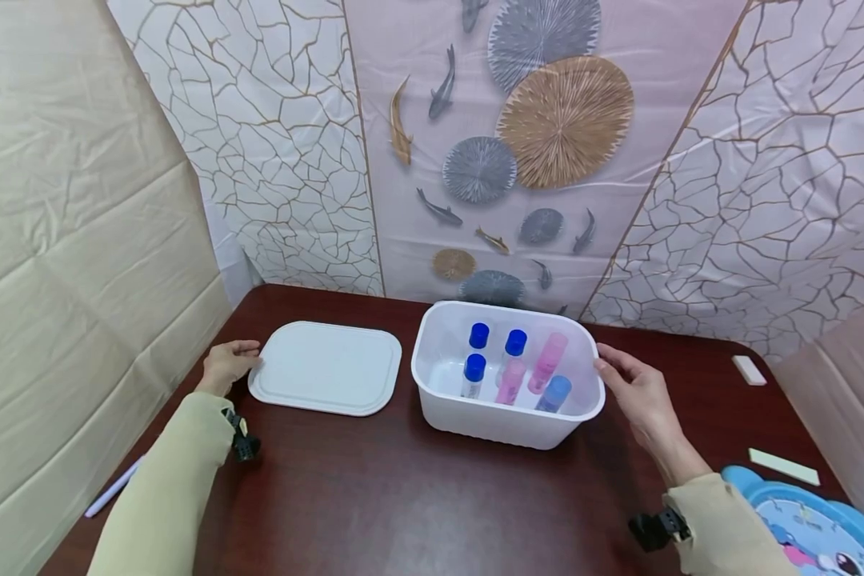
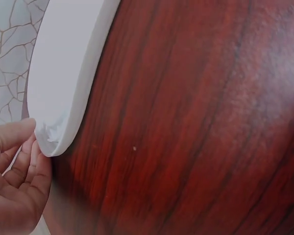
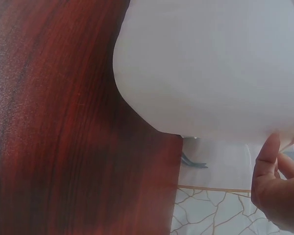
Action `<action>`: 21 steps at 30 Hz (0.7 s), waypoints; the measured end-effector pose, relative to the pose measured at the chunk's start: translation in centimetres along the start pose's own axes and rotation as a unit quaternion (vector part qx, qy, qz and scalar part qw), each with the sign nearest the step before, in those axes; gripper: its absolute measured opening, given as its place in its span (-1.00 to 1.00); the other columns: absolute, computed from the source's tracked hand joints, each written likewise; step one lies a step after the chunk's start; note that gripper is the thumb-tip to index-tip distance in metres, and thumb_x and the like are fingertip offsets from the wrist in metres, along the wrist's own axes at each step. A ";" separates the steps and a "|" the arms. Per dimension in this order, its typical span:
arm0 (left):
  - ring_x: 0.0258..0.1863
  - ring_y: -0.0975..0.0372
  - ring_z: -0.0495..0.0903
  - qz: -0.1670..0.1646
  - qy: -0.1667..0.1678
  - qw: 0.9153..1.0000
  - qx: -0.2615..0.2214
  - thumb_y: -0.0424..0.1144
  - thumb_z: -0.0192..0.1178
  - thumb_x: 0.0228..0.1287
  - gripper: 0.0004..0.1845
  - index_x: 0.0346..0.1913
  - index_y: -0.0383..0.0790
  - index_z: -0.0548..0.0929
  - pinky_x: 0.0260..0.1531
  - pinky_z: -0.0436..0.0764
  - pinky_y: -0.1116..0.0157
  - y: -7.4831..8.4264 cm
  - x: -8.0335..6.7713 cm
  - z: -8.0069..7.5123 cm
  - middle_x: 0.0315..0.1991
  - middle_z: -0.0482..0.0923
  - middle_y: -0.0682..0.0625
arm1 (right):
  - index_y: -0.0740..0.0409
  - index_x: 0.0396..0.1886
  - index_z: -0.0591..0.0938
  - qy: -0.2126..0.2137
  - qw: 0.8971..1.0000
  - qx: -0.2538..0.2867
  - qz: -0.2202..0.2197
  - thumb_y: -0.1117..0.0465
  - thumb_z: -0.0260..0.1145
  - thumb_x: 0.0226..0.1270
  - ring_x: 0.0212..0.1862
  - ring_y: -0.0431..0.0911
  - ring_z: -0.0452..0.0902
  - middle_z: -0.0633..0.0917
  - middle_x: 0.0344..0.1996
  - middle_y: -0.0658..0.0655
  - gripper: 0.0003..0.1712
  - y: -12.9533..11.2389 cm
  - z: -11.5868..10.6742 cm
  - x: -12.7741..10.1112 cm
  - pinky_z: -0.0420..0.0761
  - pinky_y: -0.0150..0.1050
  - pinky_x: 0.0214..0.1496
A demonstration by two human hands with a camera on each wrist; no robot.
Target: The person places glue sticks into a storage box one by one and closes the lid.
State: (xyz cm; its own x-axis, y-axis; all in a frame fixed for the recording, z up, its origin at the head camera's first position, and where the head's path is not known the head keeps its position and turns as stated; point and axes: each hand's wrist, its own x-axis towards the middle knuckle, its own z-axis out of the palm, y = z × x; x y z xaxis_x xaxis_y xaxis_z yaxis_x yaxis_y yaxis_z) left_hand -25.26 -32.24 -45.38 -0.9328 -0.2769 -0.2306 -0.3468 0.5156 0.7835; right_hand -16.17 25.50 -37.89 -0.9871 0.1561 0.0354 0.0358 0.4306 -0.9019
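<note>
A white plastic tub (image 1: 507, 420) stands in the middle of the dark wooden table (image 1: 374, 496). Inside stand several blue-capped tubes (image 1: 474, 374) and pink tubes (image 1: 547, 362). Its white lid (image 1: 326, 368) lies flat on the table to the left. My left hand (image 1: 229, 364) sits at the lid's left corner; in the left wrist view the thumb and loosely curled fingers (image 2: 24, 161) touch the lid's (image 2: 63, 83) corner. My right hand (image 1: 637, 392) reaches to the tub's right rim with fingers nearly straight. The right wrist view shows the tub's wall (image 3: 210, 63) and the fingers (image 3: 277, 186) beside it.
A small white block (image 1: 749, 370) and a pale green strip (image 1: 783, 466) lie at the right. A blue cartoon-printed item (image 1: 814, 532) sits at the bottom right corner. A white pen (image 1: 113, 486) lies at the left table edge. Patterned backdrop sheets enclose the table.
</note>
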 end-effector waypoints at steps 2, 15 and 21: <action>-0.35 0.49 0.49 0.001 0.001 1.000 -0.003 -0.41 0.19 0.19 -0.56 0.15 -0.45 0.49 -0.41 0.47 0.57 0.1 0.0 0.1 0.03 0.59 -0.27 | 0.33 0.31 0.36 0.000 1.000 0.021 0.005 0.01 0.13 0.40 -0.19 -0.56 0.41 0.61 0.01 0.00 -0.37 0.0 -0.2 -0.1 0.49 -0.66 -0.17; -0.38 0.14 0.45 -0.017 -0.002 0.996 0.085 -0.39 0.11 0.14 -0.64 0.02 -0.43 0.58 -0.56 0.44 0.39 0.5 -0.5 -0.3 -0.19 0.56 -0.22 | 0.33 0.14 0.52 0.108 0.964 0.240 -0.035 0.24 0.24 0.31 -0.38 -0.28 0.54 0.68 -0.40 -0.12 -0.56 -2.4 -0.1 -1.4 0.60 -0.52 -0.37; -0.44 0.17 0.42 -0.019 -0.007 0.995 0.095 -0.38 0.08 0.15 -0.62 0.05 -0.41 0.57 -0.59 0.41 0.37 0.9 -0.4 -0.5 -0.21 0.56 -0.18 | 0.30 0.06 0.58 0.115 0.948 0.290 -0.058 0.32 0.25 0.29 -0.41 -0.25 0.55 0.69 -0.44 -0.04 -0.65 -5.7 1.5 -2.4 0.60 -0.50 -0.36</action>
State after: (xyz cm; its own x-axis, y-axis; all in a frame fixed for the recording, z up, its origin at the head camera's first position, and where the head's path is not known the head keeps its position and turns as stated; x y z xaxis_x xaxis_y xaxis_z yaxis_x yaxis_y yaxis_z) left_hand -25.14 -32.09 -44.24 -0.9194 -0.2893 -0.2666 -0.3931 0.6496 0.6507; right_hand -14.23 21.32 -33.45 -0.9166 0.3558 0.1823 -0.2292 -0.0941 -0.9688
